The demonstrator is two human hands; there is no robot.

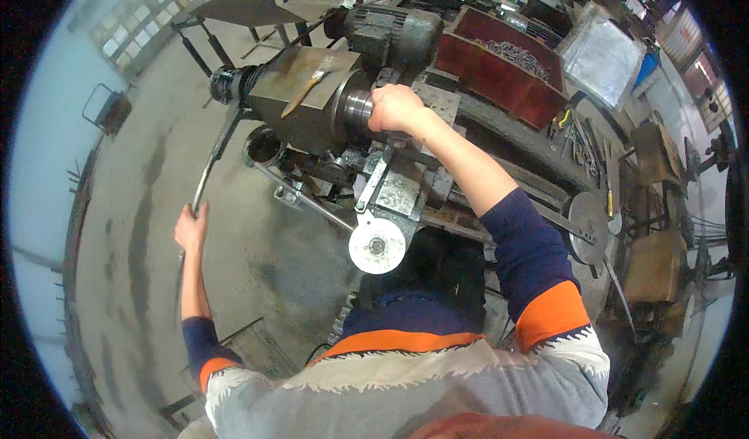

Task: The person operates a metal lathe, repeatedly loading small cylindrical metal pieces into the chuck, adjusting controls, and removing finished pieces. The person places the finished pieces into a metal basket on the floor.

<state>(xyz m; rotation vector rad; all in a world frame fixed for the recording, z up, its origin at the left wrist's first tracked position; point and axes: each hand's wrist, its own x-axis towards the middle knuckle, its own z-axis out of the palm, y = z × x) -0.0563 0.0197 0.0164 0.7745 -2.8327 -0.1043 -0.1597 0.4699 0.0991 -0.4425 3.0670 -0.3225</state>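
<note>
A lathe-like machine stands in front of me, with a boxy grey headstock [300, 88]. My left hand [190, 227] is closed round a long metal lever [209, 170] that runs up to the headstock's left end. At the right end of the headstock, my right hand [396, 108] is closed at the shiny round spindle nose [358, 109]; its fingers hide what they grip, if anything. A wooden-handled paintbrush [306, 90] lies on top of the headstock. Below my right hand are the tool slide [399, 185] and a pale round handwheel [377, 246].
Behind the machine sit an electric motor [394, 35] and a dark red tray [476, 65] with a heap of small metal parts [512, 55]. Hand tools [583, 146] lie farther right, near a grey disc wheel [588, 217]. A metal stand [242, 8] is at the back left.
</note>
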